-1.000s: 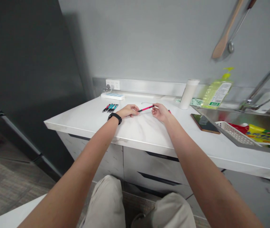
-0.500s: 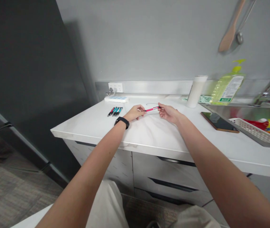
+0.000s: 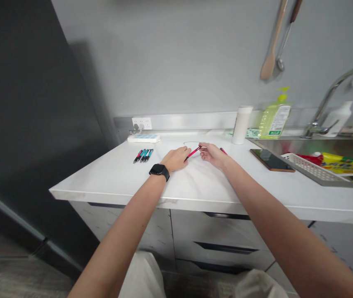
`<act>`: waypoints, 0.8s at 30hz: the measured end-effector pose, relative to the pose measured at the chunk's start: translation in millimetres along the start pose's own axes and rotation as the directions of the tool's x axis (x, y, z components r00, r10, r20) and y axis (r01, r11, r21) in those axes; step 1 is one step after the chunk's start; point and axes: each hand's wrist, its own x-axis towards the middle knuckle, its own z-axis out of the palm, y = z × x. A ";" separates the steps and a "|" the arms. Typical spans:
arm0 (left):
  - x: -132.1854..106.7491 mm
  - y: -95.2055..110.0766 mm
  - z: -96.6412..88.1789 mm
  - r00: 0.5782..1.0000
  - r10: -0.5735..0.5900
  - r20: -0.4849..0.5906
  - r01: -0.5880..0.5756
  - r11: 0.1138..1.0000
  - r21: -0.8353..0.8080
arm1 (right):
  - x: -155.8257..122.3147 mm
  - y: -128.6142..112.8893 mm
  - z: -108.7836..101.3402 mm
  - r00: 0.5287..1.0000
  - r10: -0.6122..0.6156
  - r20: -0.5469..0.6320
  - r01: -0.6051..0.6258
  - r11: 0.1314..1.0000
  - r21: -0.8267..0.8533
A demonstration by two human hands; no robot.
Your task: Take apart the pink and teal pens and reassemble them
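Note:
A pink pen (image 3: 192,153) with dark ends slants between my two hands above the white counter (image 3: 108,174). My left hand (image 3: 175,160), with a black watch on its wrist, closes on the pen's lower end. At the upper end, the fingers of my right hand (image 3: 212,155) pinch it. Another short pink piece (image 3: 223,150) shows behind my right hand, the rest of it hidden. Several pens (image 3: 143,156), pink and teal with black grips, lie side by side left of my left hand.
A power strip (image 3: 144,138) lies at the back left. On the right stand a white cylindrical container (image 3: 242,125) and a yellow-green pump bottle (image 3: 275,118). A phone (image 3: 271,160) lies beside the sink, where a white perforated tray (image 3: 313,169) sits. A dark cabinet (image 3: 34,124) stands left.
The pen has tilted, its right end now higher. My left hand has turned palm down. A pink piece now shows behind my right hand. The camera view has shifted right.

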 end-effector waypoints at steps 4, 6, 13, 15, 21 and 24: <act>-0.8 -3.2 2.6 1.000 -0.006 -0.017 0.005 0.998 -0.065 | -0.5 -0.6 1.1 0.999 0.007 -0.031 -0.008 1.000 -0.024; -0.3 -4.1 4.2 1.000 -0.010 -0.028 0.007 0.994 -0.107 | -0.6 -0.8 1.1 0.999 0.010 -0.043 -0.012 1.000 -0.029; 2.2 -5.3 4.7 0.997 -0.068 -0.046 0.060 0.987 -0.152 | 0.7 0.2 -1.0 0.999 0.008 -0.041 -0.008 1.000 -0.008; 1.9 -7.8 3.3 0.995 -0.087 -0.053 0.078 0.984 -0.160 | 1.7 0.9 -1.6 0.999 0.001 -0.036 -0.001 1.000 -0.006; -0.2 -22.5 6.5 0.981 -0.161 -0.107 0.117 0.936 -0.331 | 0.7 1.2 -1.6 1.000 0.011 -0.010 -0.012 0.999 -0.040; 1.2 -28.2 13.2 0.954 -0.264 -0.142 0.165 0.859 -0.485 | -0.6 0.6 -1.2 1.000 0.009 0.005 -0.009 0.999 -0.033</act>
